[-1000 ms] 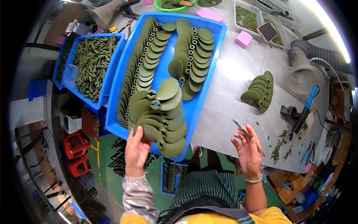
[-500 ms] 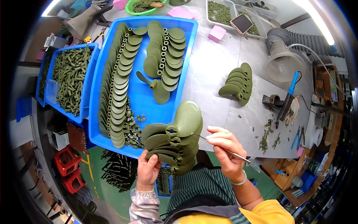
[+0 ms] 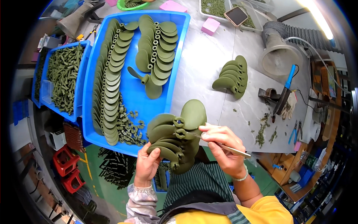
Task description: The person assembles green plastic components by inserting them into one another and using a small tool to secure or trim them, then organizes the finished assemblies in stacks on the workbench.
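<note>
My left hand (image 3: 148,165) grips a stack of olive-green two-bladed propellers (image 3: 194,114) by the lower left blades, thumb on top. The stack is held tilted in front of my apron, with several ring-shaped hubs facing up. My right hand (image 3: 226,151) is closed on a slim metal hand tool (image 3: 237,151), pinched between thumb and fingers. Its thin tip points left at the second hub from the top; whether it touches I cannot tell. Right fingertips sit close to the top blade's lower edge.
A blue tray (image 3: 182,48) holds rows of propellers and loose green scraps. More propellers (image 3: 233,77) lie stacked on the grey table (image 3: 199,71). To the right are a blue-handled tool (image 3: 289,80), pliers (image 3: 294,132) and an extraction funnel (image 3: 279,59). A bin of green pieces (image 3: 67,76) stands left.
The propeller stack has shifted slightly right and turned, showing the upper hubs more openly. The tool's tip is now nearer the second hub. The whole view has shifted, moving the table leftward and up.
</note>
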A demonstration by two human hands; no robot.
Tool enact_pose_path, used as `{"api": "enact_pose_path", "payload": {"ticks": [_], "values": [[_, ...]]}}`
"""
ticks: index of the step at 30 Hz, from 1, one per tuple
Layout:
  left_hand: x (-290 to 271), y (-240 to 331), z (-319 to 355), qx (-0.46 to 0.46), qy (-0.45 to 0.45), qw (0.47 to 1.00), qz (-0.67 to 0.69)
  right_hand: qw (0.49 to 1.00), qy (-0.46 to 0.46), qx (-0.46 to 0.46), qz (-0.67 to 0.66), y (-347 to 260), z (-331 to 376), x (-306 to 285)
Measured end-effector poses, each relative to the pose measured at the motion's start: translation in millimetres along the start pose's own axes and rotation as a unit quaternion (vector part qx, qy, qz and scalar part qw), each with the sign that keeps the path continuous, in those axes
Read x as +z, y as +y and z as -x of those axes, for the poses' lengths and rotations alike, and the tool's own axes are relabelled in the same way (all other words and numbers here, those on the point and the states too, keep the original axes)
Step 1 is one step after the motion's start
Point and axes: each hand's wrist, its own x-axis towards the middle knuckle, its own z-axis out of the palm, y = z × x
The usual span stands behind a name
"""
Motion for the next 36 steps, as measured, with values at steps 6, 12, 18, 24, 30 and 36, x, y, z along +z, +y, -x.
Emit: {"api": "enact_pose_path", "payload": {"ticks": [6, 12, 18, 24, 30, 36], "values": [[14.1, 1.5, -10.3, -0.044, 0.030, 0.998, 0.028, 0.999, 0.018, 0.039, 0.009, 2.6, 4.8, -8.9], [11.1, -2.6, -12.8, -0.076, 0.035, 0.993, 0.078, 0.998, -0.010, 0.061, 0.009, 13.1, 15.6, -14.0], [9.7, -10.5, -12.4, -0.069, 0.021, 0.992, 0.101, 0.995, -0.042, 0.071, 0.047, 12.9, 17.0, -8.8], [10.8, -10.8, -8.2, -0.028, 0.014, 0.998, 0.063, 0.982, -0.092, -0.020, 0.162, 11.0, 7.7, -5.9], [8.1, -14.6, -2.5, 0.010, -0.001, 1.000, -0.015, 0.984, -0.080, 0.012, 0.162, 6.8, 7.5, 0.2], [9.7, -16.3, -1.4, 0.016, 0.016, 1.000, 0.002, 0.991, -0.010, 0.022, 0.128, 19.7, 15.8, 11.9]]}}
